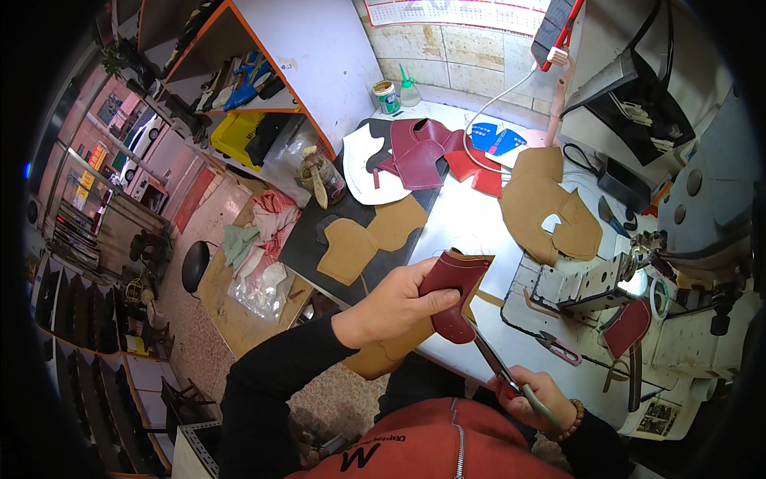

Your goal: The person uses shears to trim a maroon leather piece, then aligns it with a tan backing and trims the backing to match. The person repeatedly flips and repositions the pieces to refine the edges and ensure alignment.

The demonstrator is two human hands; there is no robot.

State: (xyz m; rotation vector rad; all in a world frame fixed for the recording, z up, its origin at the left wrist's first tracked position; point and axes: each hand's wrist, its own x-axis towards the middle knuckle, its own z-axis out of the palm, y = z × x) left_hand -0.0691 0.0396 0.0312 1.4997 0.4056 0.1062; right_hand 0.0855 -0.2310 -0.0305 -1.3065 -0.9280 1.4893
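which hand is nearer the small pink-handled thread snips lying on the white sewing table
Right. The right hand, gripping scissors, sits just below-left of the pink-handled thread snips. The left hand, holding a dark red leather piece, is farther off to the left.

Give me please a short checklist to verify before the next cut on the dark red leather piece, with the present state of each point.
1. Left hand grips the dark red leather piece firmly: ok, fingers wrap its left edge.
2. Right hand holds the scissors: ok, fingers are in the handles.
3. Scissor tips meet the piece's lower edge: ok.
4. Left fingertips are away from the blades: ok, thumb lies above the tips.
5. Blades open or closed: cannot tell.
6. Cut line marked on the piece: cannot tell, none visible.
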